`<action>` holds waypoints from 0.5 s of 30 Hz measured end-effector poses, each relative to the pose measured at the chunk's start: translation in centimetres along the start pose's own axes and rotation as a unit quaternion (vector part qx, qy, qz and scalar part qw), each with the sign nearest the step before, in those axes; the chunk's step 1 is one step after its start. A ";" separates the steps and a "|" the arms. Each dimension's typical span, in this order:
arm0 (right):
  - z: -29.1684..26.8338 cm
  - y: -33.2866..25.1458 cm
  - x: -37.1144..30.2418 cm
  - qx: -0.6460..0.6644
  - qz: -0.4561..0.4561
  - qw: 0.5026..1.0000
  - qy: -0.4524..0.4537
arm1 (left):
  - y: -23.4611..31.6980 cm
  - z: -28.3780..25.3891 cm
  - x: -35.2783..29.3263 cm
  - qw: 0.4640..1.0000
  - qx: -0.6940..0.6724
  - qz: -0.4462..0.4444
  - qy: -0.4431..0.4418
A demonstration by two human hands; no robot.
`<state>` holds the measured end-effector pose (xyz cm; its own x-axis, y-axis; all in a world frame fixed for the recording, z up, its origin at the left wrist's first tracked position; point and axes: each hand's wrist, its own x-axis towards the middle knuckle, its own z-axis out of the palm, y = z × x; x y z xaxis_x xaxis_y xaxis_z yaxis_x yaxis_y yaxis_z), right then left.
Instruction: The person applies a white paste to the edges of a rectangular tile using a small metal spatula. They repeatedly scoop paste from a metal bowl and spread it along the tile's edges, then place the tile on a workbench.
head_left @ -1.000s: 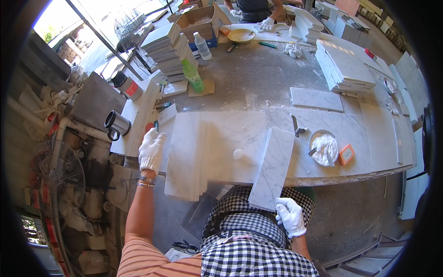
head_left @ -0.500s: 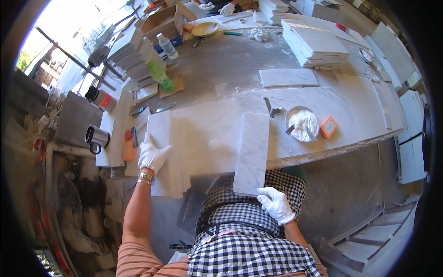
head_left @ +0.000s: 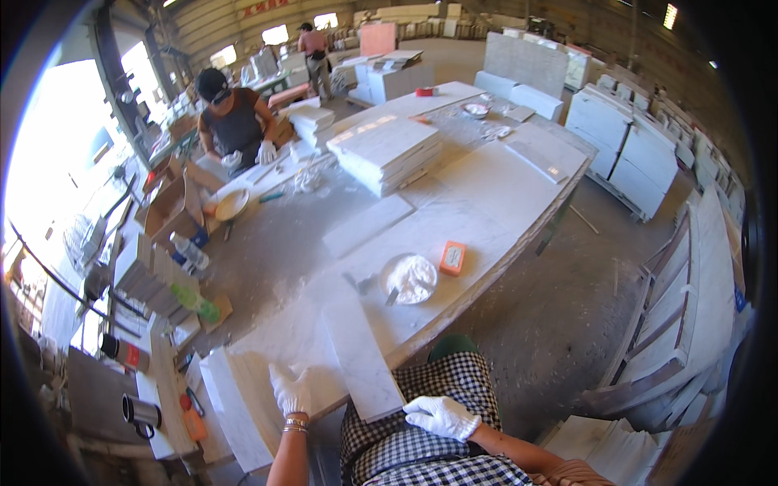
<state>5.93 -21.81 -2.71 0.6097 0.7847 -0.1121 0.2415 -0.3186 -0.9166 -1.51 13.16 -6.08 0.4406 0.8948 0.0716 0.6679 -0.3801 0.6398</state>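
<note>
A long white-grey marble tile (head_left: 361,363) lies over the near edge of the table, its near end overhanging above my lap. My white-gloved right hand (head_left: 443,417) grips that end at its right corner, its fingers partly hidden. My left hand (head_left: 290,390), gloved too, is open with the thumb spread and holds nothing. It is at the table edge, between the tile and a stack of similar marble tiles (head_left: 243,405) on the left. Beyond the tile stands a bowl of white paste (head_left: 411,278) with spatulas in it, beside an orange box (head_left: 453,257).
Further tile stacks (head_left: 387,150) and a single flat tile (head_left: 369,225) rest on the table. A green bottle (head_left: 194,301), a clear bottle (head_left: 189,250) and a steel mug (head_left: 141,413) line the left side. A co-worker (head_left: 235,121) in gloves works at the far left.
My left hand has come off the left tile stack and moved right, toward the tile. My right hand stays at the tile's near end. The view has swung up and to the right.
</note>
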 end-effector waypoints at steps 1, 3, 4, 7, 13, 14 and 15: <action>0.1 0.3 -0.4 -0.006 -0.005 1.000 0.010 | -0.1 0.8 0.4 1.000 -0.011 -0.018 0.003; 0.4 0.8 -1.2 -0.022 0.015 1.000 0.015 | 0.1 2.2 0.9 0.997 -0.071 -0.011 0.034; 0.5 1.0 -1.5 -0.020 0.010 0.999 0.023 | 0.1 2.5 0.9 0.996 -0.080 -0.034 0.024; 0.8 1.5 -2.1 -0.013 -0.001 0.999 0.039 | 0.6 2.6 1.0 0.991 -0.124 -0.054 -0.010; 1.5 1.5 -2.7 -0.024 -0.023 0.998 0.048 | 0.2 1.7 0.5 0.989 -0.142 -0.018 -0.041; 1.5 1.5 -2.7 -0.017 -0.022 0.999 0.044 | -0.2 1.6 0.4 0.993 -0.113 -0.010 -0.041; 1.6 1.5 -2.7 -0.021 -0.026 0.998 0.045 | -0.6 1.6 0.5 0.989 -0.141 -0.008 -0.054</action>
<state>3.37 -23.56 -4.37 0.6607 0.7502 -0.0270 0.3049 -0.3010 -0.9036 -0.74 13.41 -7.60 0.5021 0.8647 -0.0122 0.4887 -0.2721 0.8289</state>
